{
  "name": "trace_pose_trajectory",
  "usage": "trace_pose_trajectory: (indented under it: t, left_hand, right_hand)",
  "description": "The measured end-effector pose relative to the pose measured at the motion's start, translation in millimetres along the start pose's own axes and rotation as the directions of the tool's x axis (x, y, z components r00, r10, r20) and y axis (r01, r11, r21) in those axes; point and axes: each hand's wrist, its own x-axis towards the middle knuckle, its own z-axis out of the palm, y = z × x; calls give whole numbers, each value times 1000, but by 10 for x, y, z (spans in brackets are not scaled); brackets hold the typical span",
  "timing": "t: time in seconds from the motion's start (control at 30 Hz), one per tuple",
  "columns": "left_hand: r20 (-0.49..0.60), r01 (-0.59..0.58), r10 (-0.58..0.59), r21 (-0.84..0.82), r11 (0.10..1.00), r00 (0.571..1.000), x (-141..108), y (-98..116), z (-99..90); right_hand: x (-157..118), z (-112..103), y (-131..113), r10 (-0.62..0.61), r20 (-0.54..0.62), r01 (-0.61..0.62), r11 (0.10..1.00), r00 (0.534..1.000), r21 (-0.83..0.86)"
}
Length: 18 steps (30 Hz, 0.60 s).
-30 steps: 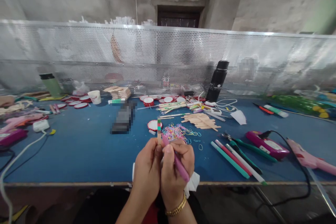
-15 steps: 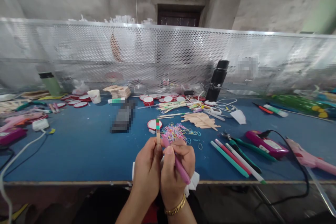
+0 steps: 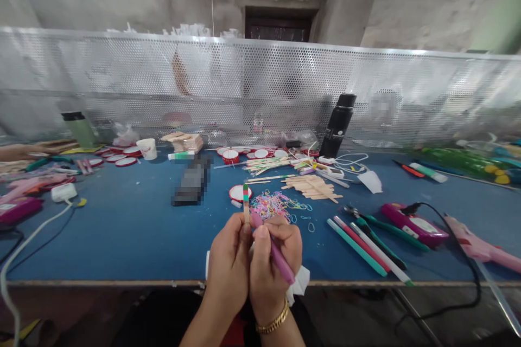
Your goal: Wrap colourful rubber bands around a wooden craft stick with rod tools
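Upright in my left hand (image 3: 230,260) is a wooden craft stick (image 3: 246,209), its top end banded in red, green and teal. My right hand (image 3: 273,260) grips a pink-purple marker (image 3: 280,260), with the tip pointing up and left towards the stick. The two hands touch side by side above the table's front edge. Just beyond them lies a heap of small coloured rubber bands (image 3: 272,205), beside a white disc with a red rim (image 3: 236,193). Something white, partly hidden, lies beneath my hands.
Bare craft sticks (image 3: 313,187) and coloured ones (image 3: 266,162) lie farther back. To the right are several markers (image 3: 358,246), green-handled pliers (image 3: 380,233), a purple device with a cable (image 3: 413,222) and a pink glue gun (image 3: 480,244). A black bottle (image 3: 337,126) stands behind. A phone-like dark object (image 3: 191,180) lies left.
Both hands hold nearly the same pose, with stick and marker still in them. At the far left edge, another person's hand or forearm has come into view over the table.
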Motion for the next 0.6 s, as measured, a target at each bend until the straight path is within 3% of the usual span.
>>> trace_pose_trajectory:
  t: [0.6]
  left_hand:
    - [7, -1, 1, -14, 1000, 1000, 1, -24, -6]
  right_hand:
    - [9, 4, -17, -14, -6, 14, 1000, 1000, -2]
